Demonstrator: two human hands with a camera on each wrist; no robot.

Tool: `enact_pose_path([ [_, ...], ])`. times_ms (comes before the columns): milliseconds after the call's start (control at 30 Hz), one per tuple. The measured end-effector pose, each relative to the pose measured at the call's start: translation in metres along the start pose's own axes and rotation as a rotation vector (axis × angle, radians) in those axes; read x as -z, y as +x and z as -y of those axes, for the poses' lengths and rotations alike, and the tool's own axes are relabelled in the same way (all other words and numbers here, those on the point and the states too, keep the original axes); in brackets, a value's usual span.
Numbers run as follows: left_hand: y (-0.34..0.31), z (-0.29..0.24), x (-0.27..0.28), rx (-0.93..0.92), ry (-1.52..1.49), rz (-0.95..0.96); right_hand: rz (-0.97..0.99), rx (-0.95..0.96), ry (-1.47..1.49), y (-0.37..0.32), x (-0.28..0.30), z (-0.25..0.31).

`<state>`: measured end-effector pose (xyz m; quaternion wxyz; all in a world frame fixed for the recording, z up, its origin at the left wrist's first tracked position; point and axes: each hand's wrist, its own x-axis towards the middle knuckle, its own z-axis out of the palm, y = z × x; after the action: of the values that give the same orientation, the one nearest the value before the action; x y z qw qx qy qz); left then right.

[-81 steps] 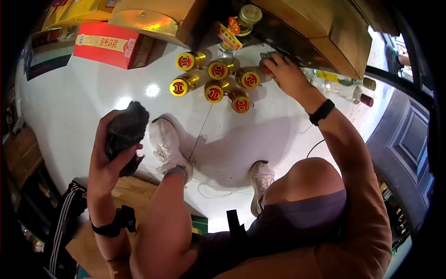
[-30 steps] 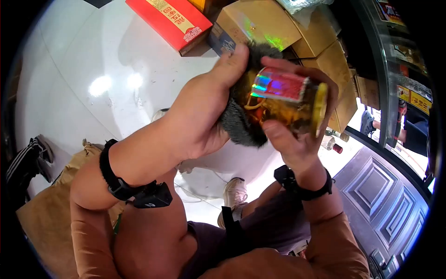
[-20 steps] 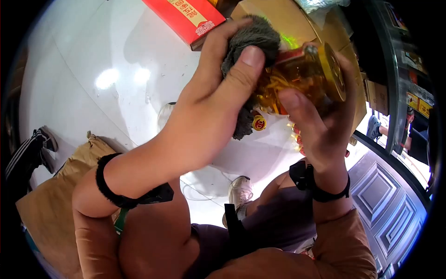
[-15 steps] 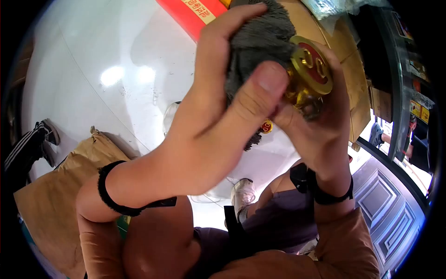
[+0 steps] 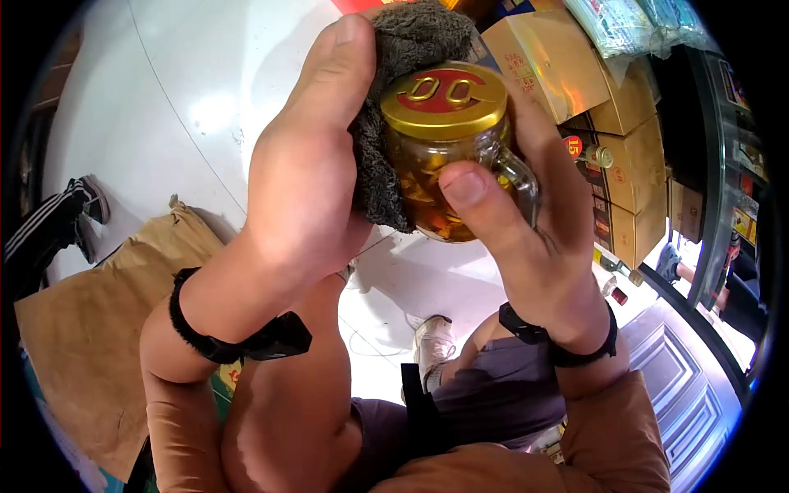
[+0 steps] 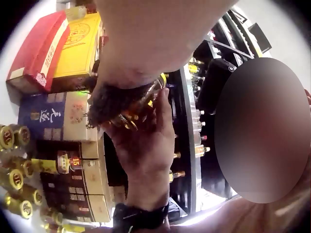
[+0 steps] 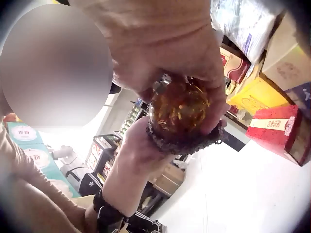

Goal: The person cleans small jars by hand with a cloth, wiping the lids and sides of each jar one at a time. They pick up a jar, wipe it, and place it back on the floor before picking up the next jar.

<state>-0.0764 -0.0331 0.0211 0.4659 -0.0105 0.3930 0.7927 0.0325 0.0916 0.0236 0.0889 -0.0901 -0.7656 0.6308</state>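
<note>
In the head view my right hand (image 5: 546, 246) grips a glass mug-shaped jar (image 5: 444, 177), thumb on its near side and fingers around the back by the glass handle (image 5: 518, 177). Its gold lid (image 5: 444, 103) has a red top, and amber liquid with yellowish pieces fills it. My left hand (image 5: 304, 156) holds a dark grey fuzzy cloth (image 5: 419, 37) against the jar's left side, the far fingers hidden behind the cloth. From the right wrist view the jar's round base (image 7: 180, 111) faces the camera, with the cloth (image 7: 187, 145) wrapped along one side.
Several gold-lidded jars (image 6: 17, 179) stand on the white floor in the left wrist view. Cardboard boxes (image 5: 637, 164) are stacked at the right, with bottles (image 5: 612, 279) lying by them. A red box (image 7: 277, 126) stands on the floor. Brown paper (image 5: 99, 329) lies at the left.
The right hand has lifted a jar from near the floor, and the left hand has brought the cloth onto it. The jar has turned from sideways to nearly upright, its lid now toward the head camera.
</note>
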Motion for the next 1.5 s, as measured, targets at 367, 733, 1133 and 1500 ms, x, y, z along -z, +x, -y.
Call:
enact_pose_path([
  [367, 0.013, -0.002, 0.021, -0.436, 0.892, 0.446, 0.136, -0.370, 0.274, -0.014, 0.029, 0.006],
  [733, 0.018, 0.019, -0.013, 0.016, 0.380, 0.188, -0.038, 0.255, -0.396, -0.028, 0.051, -0.005],
  [1133, 0.034, 0.024, -0.003, -1.164, 1.286, 0.503, -0.306, -0.547, 0.513, -0.030, 0.035, 0.010],
  [1500, 0.022, 0.031, -0.020, -0.068, 0.401, 0.338, -0.208, 0.686, -0.598, -0.034, 0.041, -0.025],
])
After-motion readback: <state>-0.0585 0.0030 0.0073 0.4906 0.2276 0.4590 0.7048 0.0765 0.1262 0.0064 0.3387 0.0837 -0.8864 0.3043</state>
